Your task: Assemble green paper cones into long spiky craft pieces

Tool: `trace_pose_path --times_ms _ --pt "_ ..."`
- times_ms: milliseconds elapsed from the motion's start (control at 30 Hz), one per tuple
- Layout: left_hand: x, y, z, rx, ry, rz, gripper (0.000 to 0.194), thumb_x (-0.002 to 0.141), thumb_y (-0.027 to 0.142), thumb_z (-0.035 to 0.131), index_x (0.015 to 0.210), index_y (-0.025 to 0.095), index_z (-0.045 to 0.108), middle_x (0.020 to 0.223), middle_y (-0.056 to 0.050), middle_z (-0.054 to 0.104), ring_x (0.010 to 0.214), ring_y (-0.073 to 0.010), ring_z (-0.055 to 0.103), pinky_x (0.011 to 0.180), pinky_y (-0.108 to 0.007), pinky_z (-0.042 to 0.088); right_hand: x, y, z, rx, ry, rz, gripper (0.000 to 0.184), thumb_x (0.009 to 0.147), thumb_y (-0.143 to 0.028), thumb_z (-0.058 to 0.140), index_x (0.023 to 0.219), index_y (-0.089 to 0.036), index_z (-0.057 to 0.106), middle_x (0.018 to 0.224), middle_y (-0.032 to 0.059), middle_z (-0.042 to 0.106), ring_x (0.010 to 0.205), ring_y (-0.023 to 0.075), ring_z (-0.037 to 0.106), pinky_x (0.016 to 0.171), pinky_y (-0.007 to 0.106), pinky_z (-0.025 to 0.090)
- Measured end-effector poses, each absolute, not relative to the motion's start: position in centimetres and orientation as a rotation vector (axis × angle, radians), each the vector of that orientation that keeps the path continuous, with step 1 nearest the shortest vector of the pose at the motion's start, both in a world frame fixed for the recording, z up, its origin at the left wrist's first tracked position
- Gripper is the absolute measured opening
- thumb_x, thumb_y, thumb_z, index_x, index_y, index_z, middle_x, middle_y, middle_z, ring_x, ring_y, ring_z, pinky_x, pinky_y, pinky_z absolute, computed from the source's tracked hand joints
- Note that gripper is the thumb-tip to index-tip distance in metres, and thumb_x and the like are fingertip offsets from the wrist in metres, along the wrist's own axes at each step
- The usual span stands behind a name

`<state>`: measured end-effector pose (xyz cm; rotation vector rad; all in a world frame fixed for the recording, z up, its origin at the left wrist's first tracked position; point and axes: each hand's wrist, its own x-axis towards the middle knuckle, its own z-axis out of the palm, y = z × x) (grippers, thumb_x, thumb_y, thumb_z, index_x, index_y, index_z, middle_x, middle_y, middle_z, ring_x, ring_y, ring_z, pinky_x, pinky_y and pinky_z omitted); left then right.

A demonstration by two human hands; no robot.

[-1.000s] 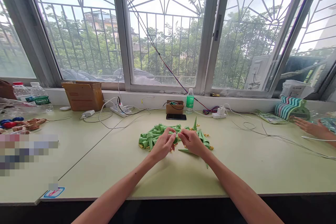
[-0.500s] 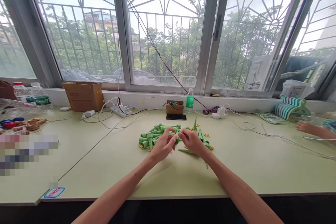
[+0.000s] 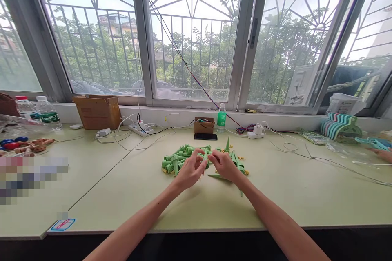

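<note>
A slim, smooth green cone [image 3: 206, 153] rises between the left hand [image 3: 193, 168] and the right hand [image 3: 224, 164], above the pale yellow-green tabletop [image 3: 211, 208], its narrow end up and its long axis close to vertical. It lies to the right of the left hand and just to the left of the right hand's fingertips; the left looks the nearer, its thumb and fingers curled narrowly about the piece. The right hand's fingertips are drawn together beside it, and whether they pinch anything I cannot tell. Around and beyond the left hand spreads a heap of green cones and short tubes [image 3: 175, 162], many on their sides; by the right hand are several pointed green cones [image 3: 227, 143], one upright, with curled yellow pieces [image 3: 241, 157] near them. Farther back, a flat black phone [image 3: 205, 136] lies just before a small open brown cardboard box [image 3: 204, 125], and a clear plastic bottle with a green label [image 3: 221, 118] stands to the right of that box. Behind everything run wide glass windows in silver-grey metal frames [image 3: 144, 40].
</note>
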<state>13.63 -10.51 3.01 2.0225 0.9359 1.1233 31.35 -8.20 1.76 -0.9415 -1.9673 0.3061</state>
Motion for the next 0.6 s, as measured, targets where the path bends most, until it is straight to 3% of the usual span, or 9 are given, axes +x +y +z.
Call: trace_pose_path --times_ms 600 --pt "13.5 -10.52 3.03 2.115 0.971 1.141 0.032 0.087 0.037 0.052 0.113 0.022 0.042 0.086 -0.001 0.059 0.057 -0.0111 0.056 0.056 -0.024 0.046 31.4 -7.92 1.56 -0.954 -1.992 0.294 0.04 0.096 -0.038 0.04 0.061 -0.02 0.037 0.053 -0.0029 0.042 0.05 0.0112 0.035 0.051 0.026 0.026"
